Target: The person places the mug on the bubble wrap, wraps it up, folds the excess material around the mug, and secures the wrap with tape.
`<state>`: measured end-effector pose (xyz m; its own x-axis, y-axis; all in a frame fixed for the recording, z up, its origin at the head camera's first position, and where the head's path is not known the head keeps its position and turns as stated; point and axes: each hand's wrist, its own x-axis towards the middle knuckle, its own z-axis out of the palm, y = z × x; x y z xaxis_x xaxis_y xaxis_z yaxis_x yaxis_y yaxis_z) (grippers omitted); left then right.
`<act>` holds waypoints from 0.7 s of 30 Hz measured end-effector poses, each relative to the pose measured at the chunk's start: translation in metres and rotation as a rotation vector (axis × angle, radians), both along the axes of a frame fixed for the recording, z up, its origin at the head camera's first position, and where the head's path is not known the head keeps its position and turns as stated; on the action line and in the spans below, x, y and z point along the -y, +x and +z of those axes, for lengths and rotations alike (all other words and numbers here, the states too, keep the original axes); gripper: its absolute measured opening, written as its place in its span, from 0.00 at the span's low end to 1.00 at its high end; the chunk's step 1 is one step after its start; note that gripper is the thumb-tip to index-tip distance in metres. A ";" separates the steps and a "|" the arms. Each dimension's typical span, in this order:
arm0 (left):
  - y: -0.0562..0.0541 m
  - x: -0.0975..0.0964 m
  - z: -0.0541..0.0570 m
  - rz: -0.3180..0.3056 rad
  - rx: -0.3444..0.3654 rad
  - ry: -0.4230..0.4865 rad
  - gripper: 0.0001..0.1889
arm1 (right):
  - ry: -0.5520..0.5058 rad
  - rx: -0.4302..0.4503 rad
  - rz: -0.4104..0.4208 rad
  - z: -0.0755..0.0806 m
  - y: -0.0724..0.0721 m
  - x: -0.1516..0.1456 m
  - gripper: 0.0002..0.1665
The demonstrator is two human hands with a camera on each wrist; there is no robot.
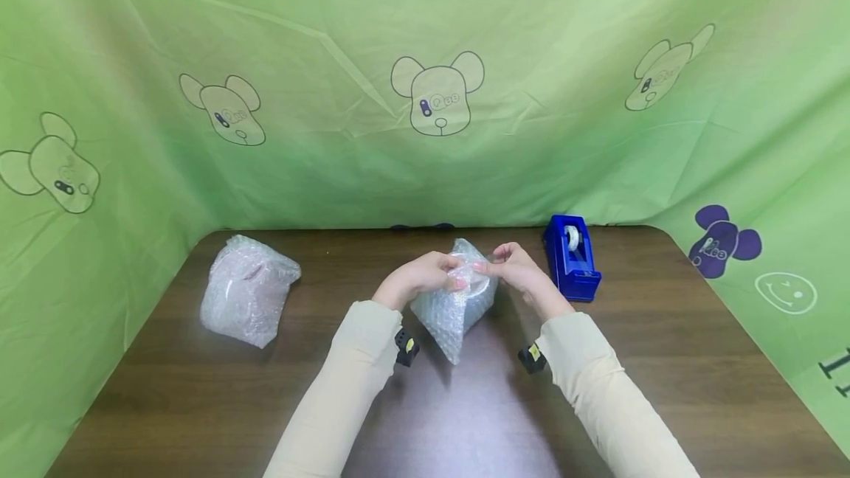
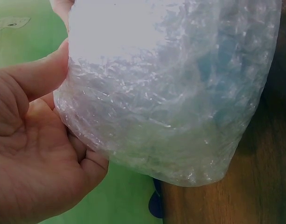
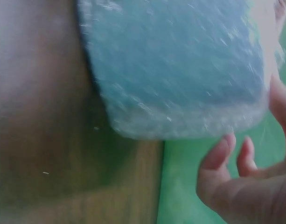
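Note:
A bubble-wrapped package (image 1: 440, 313) is held up over the middle of the table, its lower corner pointing down toward me. My left hand (image 1: 425, 275) grips its upper left side, with the thumb on the near face and curled fingers behind, as the left wrist view shows at the wrap (image 2: 166, 107). At the upper right edge, my right hand (image 1: 524, 276) pinches the bubble wrap between thumb and forefinger. In the right wrist view the thumb (image 3: 280, 100) lies against the wrap's edge, while other fingers curl below it. Something bluish shows through the wrap (image 3: 175, 60).
A second bubble-wrapped package (image 1: 249, 290) lies at the left of the brown table (image 1: 319, 257). To the right of my right hand stands a blue tape dispenser (image 1: 572, 260) with a roll of tape. A green printed curtain (image 1: 332, 168) hangs behind the table and along both sides.

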<state>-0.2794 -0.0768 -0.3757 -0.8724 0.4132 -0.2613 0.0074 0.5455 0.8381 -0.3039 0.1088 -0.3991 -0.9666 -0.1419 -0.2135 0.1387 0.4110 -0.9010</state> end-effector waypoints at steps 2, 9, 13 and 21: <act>0.001 0.000 0.001 0.004 0.006 0.002 0.21 | -0.051 -0.027 -0.063 -0.005 0.005 0.003 0.28; 0.002 0.000 0.001 0.009 0.010 0.000 0.23 | -0.301 -0.057 -0.261 -0.022 0.019 0.015 0.18; 0.001 -0.001 0.001 0.012 0.017 0.004 0.24 | -0.393 -0.142 -0.366 -0.026 0.024 0.024 0.17; 0.001 -0.001 0.001 0.025 0.023 0.014 0.24 | -0.555 -0.238 -0.497 -0.029 0.030 0.038 0.12</act>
<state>-0.2780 -0.0759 -0.3751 -0.8764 0.3950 -0.2754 -0.0250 0.5338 0.8452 -0.2743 0.0710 -0.4281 -0.9556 0.2941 -0.0173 -0.0339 -0.1680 -0.9852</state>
